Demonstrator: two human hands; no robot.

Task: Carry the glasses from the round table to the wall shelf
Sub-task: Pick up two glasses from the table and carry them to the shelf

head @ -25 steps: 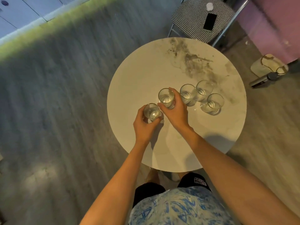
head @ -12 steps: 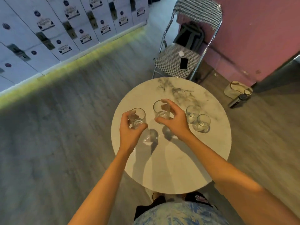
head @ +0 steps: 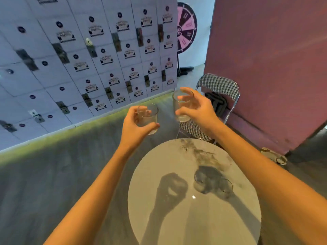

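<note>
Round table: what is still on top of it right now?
On the round table, two glasses stand under the hand shadows. The right forearm covers the table's right edge, so anything there is hidden.

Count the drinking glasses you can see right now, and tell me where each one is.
4. One glass is in the left hand, one in the right hand, both lifted. Two sit on the round table, at and, in shadow; another could be hidden there.

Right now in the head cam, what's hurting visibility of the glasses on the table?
Head view: shadows of both arms fall across the round table, darkening the two glasses left there; clear glass gives weak edges; lockers show motion blur and wide-angle bending.
</note>
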